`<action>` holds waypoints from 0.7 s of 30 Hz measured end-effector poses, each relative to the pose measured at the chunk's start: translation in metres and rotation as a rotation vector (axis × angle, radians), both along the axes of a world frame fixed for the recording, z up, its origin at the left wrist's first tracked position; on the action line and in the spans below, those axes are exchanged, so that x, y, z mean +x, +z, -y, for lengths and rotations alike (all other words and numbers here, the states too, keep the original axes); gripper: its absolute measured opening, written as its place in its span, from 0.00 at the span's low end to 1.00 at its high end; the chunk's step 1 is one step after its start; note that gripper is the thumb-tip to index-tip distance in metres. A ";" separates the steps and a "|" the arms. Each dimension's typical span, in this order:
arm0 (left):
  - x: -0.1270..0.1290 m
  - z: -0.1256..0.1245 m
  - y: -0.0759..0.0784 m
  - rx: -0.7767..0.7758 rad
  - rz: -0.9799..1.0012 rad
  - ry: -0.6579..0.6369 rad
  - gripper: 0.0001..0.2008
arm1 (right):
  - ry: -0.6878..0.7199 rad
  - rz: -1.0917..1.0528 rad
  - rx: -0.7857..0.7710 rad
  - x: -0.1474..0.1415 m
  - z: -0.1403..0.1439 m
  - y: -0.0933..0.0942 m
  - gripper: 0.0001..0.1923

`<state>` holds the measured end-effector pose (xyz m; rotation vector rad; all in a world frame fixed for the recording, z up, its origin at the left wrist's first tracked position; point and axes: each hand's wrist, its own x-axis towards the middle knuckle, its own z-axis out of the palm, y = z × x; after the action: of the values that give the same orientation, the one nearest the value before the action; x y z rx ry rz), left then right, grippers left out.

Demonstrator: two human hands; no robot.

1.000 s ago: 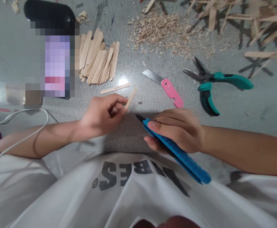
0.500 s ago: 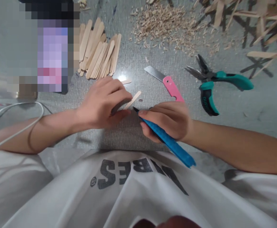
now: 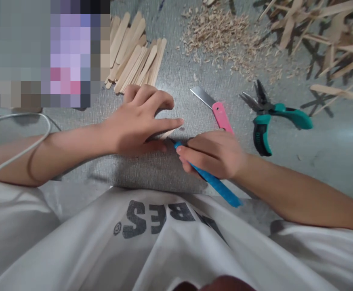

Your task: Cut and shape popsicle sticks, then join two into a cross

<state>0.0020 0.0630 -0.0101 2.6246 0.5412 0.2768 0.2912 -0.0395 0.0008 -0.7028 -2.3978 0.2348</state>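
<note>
From my head camera: my left hand (image 3: 140, 121) lies palm down on the grey mat (image 3: 152, 169), fingers spread and flat, pinning a short stick (image 3: 167, 134) to it. Only the stick's right end shows, poking out under my forefinger; the rest is hidden by my hand.

My right hand (image 3: 214, 153) is closed around a blue knife (image 3: 215, 184), thumb along its top. The knife's dark tip touches the mat just right of the stick's visible end, right beside my left fingertips (image 3: 179, 121). The handle runs back toward my shirt (image 3: 152, 238), down and to the right.

Just beyond my right hand lies a pink cutter (image 3: 217, 113) with its blade out, pointing far and left. To its right sit teal pliers (image 3: 270, 117), jaws apart. Far left of the cutter, just beyond my left hand, is a pile of sticks (image 3: 135, 56). A heap of shavings (image 3: 221, 36) lies farther off, with loose sticks (image 3: 324, 32) scattered at far right. A white cable (image 3: 22, 149) crosses my left forearm.
</note>
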 end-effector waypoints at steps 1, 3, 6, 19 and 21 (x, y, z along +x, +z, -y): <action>0.000 0.000 -0.001 -0.007 0.005 -0.001 0.29 | 0.013 0.031 0.002 0.001 0.000 0.000 0.08; 0.000 0.000 -0.002 -0.033 0.005 0.005 0.30 | 0.017 0.091 0.004 0.003 0.001 0.002 0.09; -0.001 0.001 -0.002 -0.058 0.011 0.006 0.30 | -0.008 0.125 0.025 0.003 0.002 0.004 0.09; 0.004 0.002 0.005 -0.079 -0.050 0.027 0.28 | -0.038 0.090 -0.096 0.000 0.000 0.008 0.10; 0.004 0.003 0.007 -0.059 -0.048 0.016 0.29 | -0.048 0.046 -0.076 -0.001 0.000 0.008 0.08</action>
<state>0.0062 0.0603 -0.0032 2.5769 0.5781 0.2002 0.2897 -0.0391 0.0089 -0.8080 -2.4231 0.2941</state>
